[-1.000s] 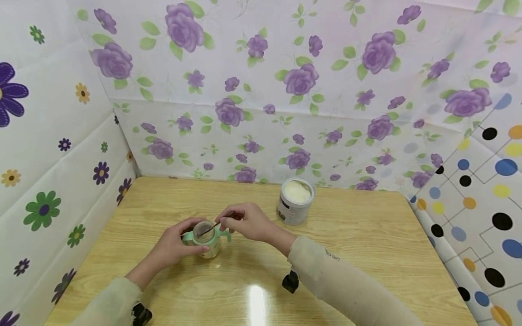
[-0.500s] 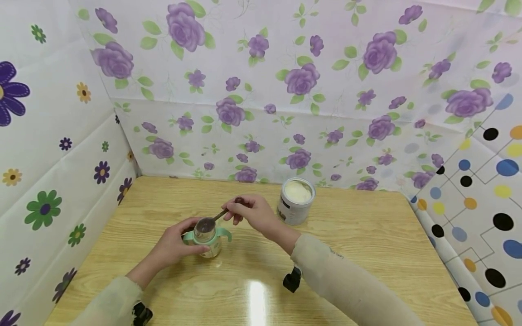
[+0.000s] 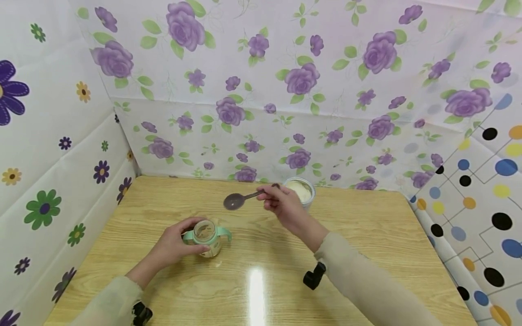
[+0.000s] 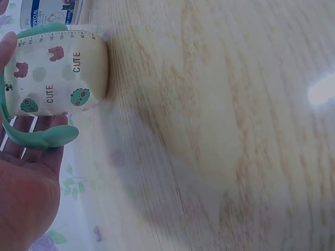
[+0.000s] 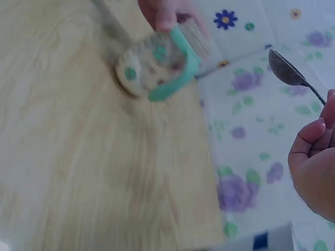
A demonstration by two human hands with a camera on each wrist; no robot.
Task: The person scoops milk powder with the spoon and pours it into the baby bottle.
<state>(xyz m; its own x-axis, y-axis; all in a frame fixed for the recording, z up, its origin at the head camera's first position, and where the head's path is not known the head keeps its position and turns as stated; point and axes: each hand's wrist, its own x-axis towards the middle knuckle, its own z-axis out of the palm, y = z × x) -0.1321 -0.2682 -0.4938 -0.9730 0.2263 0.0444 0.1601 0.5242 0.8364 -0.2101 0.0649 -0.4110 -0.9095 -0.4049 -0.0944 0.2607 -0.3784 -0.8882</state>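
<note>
A clear baby bottle (image 3: 211,250) with mint-green handles stands uncapped on the table. My left hand (image 3: 173,244) grips it around its side. Printed bears and the word CUTE show on the bottle (image 4: 57,73) in the left wrist view, and its lower part looks cream-coloured. My right hand (image 3: 288,210) pinches a dark spoon (image 3: 234,202) by its handle, above the table between bottle and can. The spoon's bowl looks bare apart from a small pale speck. Behind the right hand, an opened can (image 3: 313,192) of pale powder is partly hidden.
The wooden table (image 3: 359,244) ends against a flowered cloth (image 3: 261,136) at the back. Patterned cloths also hang at the left and right sides. A bright light reflection lies near the table's front.
My right hand has lifted the spoon away from the bottle's mouth and moved right, towards the can. My left hand and the bottle have stayed in place.
</note>
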